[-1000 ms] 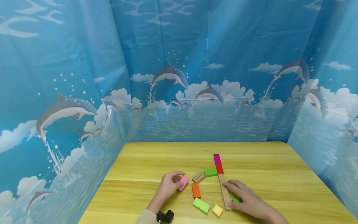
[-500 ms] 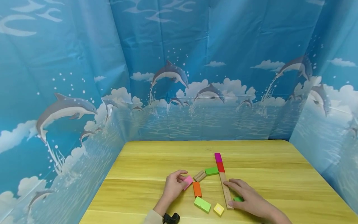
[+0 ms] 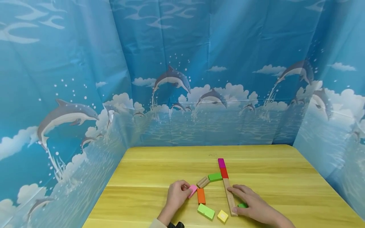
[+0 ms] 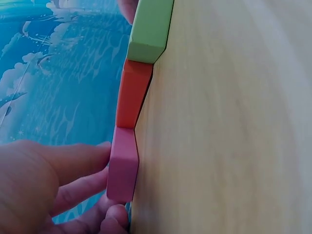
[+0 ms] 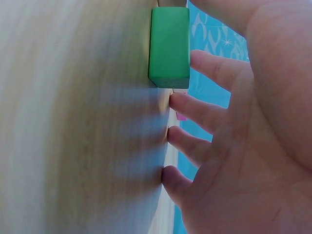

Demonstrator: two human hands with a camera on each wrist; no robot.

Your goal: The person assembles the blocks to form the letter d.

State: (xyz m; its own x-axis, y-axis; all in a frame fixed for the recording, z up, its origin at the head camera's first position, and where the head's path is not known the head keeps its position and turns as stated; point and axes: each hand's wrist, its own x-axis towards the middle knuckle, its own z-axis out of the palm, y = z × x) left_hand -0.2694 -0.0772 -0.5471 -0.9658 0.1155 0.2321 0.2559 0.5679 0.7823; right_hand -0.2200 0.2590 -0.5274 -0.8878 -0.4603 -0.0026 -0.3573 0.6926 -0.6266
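Observation:
My left hand (image 3: 177,194) pinches a pink block (image 3: 193,190) between thumb and fingers, low at the table. In the left wrist view the pink block's end meets an orange block (image 4: 132,95), which adjoins a light green block (image 4: 152,29). My right hand (image 3: 255,204) is spread low, thumb and forefinger along a long plain wooden strip (image 3: 229,199). Under that palm is a green block (image 5: 169,46), partly covered in the head view. In the right wrist view several fingertips rest on the table, apart from one another.
Beyond the strip, red (image 3: 224,173) and magenta (image 3: 221,163) blocks continue its line. Another green block (image 3: 215,177) branches left to a grooved wooden block (image 3: 203,182). A yellow block (image 3: 222,216) lies near the front. A dolphin-print curtain (image 3: 211,126) surrounds the yellow wood table (image 3: 142,171).
My left hand has moved right with the pink block, bringing it from apart to the orange block's far left corner. The right hand stays in place; the head view shifts slightly.

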